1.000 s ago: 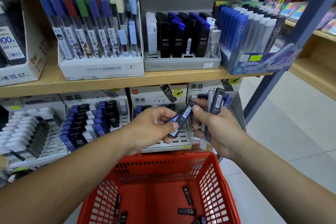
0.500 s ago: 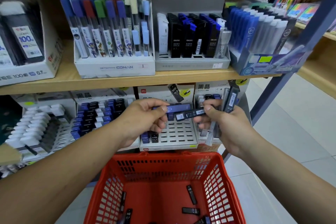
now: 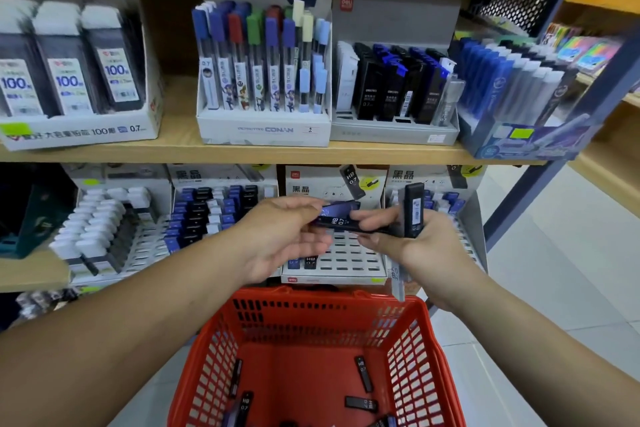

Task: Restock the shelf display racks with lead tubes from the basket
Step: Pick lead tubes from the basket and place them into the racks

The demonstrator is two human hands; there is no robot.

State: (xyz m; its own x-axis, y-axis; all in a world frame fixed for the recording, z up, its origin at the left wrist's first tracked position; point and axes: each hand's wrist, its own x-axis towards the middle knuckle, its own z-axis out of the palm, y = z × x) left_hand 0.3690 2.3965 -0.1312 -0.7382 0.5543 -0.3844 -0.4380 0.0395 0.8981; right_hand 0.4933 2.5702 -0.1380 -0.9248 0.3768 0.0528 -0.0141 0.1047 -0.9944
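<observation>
L hand (image 3: 287, 239) pinched 1 blue tube (image 3: 341, 207) under the thumb, lower fingers (image 3: 311, 247) loose. 1 black HB tube (image 3: 341, 222) lay flat betw. both hands, just under the blue one. R hand (image 3: 420, 246) was curled, pinching its R end, also gripping 1 upright black tube (image 3: 414, 210) and 1 clear tube (image 3: 397, 282) hanging down. Hands were in front of mid rack (image 3: 349, 258), lower shelf; 2 racked tubes (image 3: 310, 262) sat front-L. Red basket (image 3: 322, 302) below held at least 5 loose tubes (image 3: 363, 373).
</observation>
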